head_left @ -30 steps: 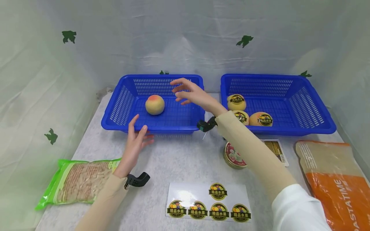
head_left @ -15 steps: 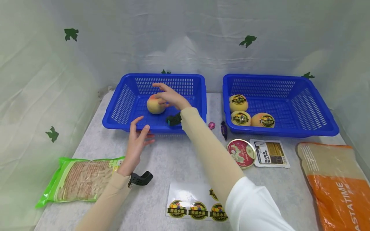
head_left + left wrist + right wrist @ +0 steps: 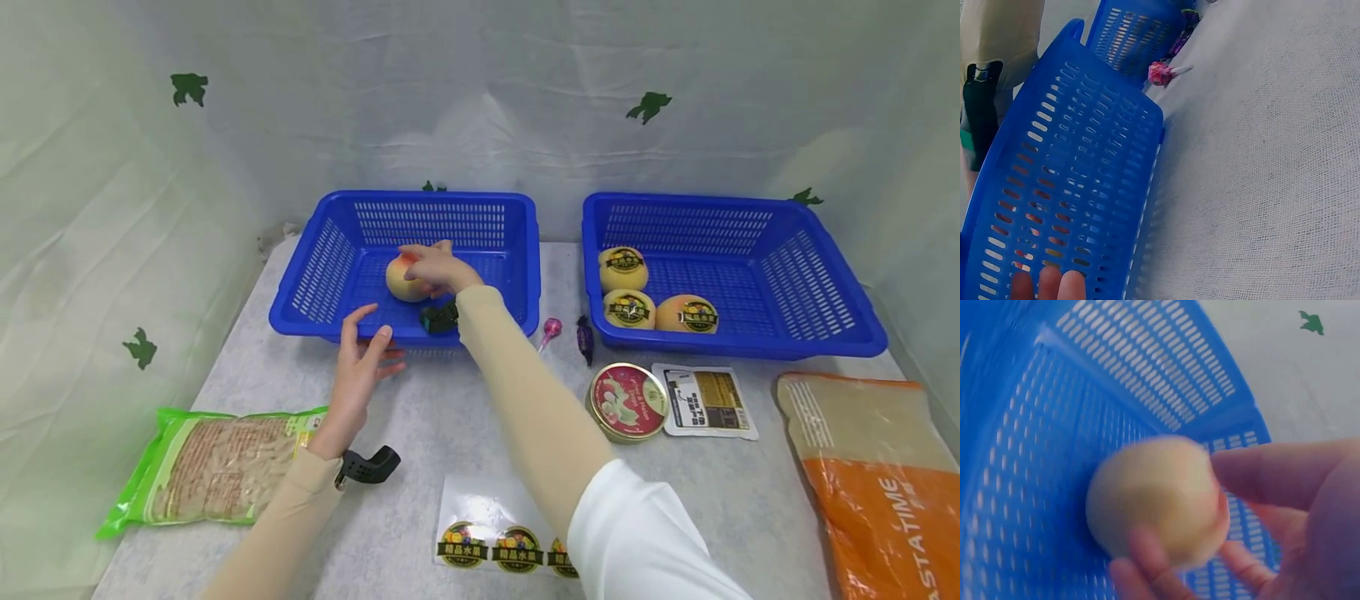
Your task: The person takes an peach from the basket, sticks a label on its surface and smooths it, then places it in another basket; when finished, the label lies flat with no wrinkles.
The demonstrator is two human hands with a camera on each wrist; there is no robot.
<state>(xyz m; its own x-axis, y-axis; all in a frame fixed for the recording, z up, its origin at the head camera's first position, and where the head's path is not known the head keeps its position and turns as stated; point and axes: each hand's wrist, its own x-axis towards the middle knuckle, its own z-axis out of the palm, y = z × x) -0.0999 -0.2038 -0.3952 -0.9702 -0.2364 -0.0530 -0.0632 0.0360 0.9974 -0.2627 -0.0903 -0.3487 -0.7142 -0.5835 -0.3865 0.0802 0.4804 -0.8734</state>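
Note:
A yellow peach with a red blush (image 3: 403, 279) sits in the left blue basket (image 3: 517, 308). My right hand (image 3: 442, 268) reaches over the rim and grips it from the right. In the right wrist view, thumb and fingers lie round both sides of the peach (image 3: 1147, 500), slightly blurred. At that basket's front rim is my left hand (image 3: 356, 375), fingers spread and relaxed. Its fingertips (image 3: 1072, 284) show right in front of the slotted wall in the left wrist view. A sheet of round fruit stickers (image 3: 480, 500) lies at the front, partly covered by my right sleeve.
The right blue basket (image 3: 750, 343) holds three stickered peaches (image 3: 624, 268). Between the baskets lie a lollipop (image 3: 551, 327) and a purple-wrapped candy (image 3: 585, 340). A round tin (image 3: 628, 402), a flat packet (image 3: 708, 402), an orange bag (image 3: 877, 492) and a green-edged bag (image 3: 225, 467) lie around.
My right hand has moved left and down into the left basket and closed round the peach. The left hand stays at the front rim.

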